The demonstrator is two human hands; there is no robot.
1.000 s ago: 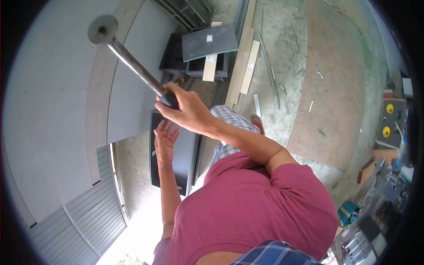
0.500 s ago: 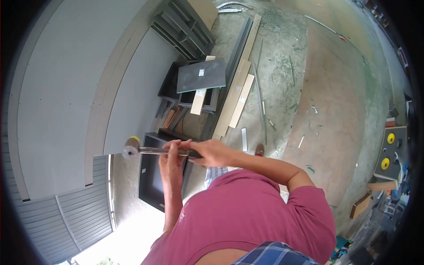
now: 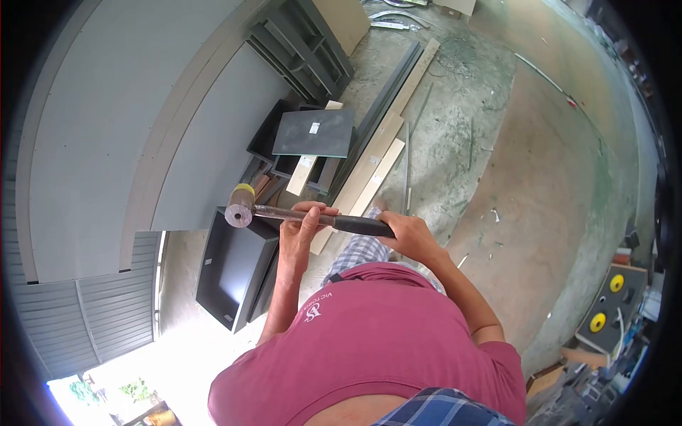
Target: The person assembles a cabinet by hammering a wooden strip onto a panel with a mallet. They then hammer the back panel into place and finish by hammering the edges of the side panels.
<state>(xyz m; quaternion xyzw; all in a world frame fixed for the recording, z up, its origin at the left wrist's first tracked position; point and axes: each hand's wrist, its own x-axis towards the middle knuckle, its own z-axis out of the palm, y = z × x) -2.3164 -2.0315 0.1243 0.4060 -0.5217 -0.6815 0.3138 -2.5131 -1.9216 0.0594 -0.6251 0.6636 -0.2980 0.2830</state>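
Observation:
A mallet point(image 3: 362, 226) is held crosswise in front of my body. Its head, at the left end, has a yellow face and a pale, translucent round face. A worn metal shaft runs from the head into a black grip. My left hand point(image 3: 301, 228) is closed around the shaft, thumb on the near side and fingers across the top. My right hand point(image 3: 413, 238) grips the butt of the black handle. Below the mallet's head, on the floor, lies a dark open-fronted cabinet box point(image 3: 231, 273).
Long planks point(image 3: 380, 160) and dark metal lengths lie on the concrete floor ahead. A dark panel point(image 3: 314, 133) rests on boxes and a board. Large grey panels point(image 3: 99, 128) stand on the left. A brown sheet point(image 3: 526, 177) covers floor at right, near a box with yellow discs point(image 3: 616, 283).
My right hand has slid right to the handle's end, away from my left hand, baring the black grip. The mallet's head has moved right and slightly up in view.

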